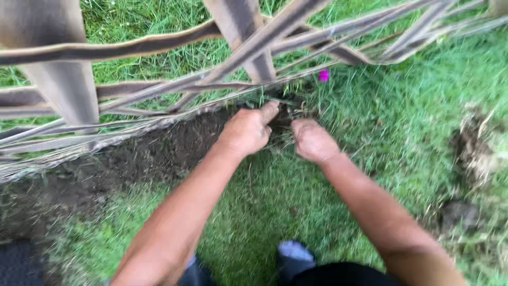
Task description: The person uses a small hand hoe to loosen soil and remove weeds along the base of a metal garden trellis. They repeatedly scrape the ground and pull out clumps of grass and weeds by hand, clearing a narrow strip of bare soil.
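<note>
Two hands [248, 130] [313, 140] in fence-side grass [286, 135]

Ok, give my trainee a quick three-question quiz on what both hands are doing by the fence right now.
1. True or false: the left hand and right hand both grip grass at the foot of the woven wooden fence.
2. What lies left of the hands along the fence base? A) gravel B) bare soil C) paving
3. What colour is the small flower by the fence?

Key: 1 true; 2 B; 3 pink.
</note>
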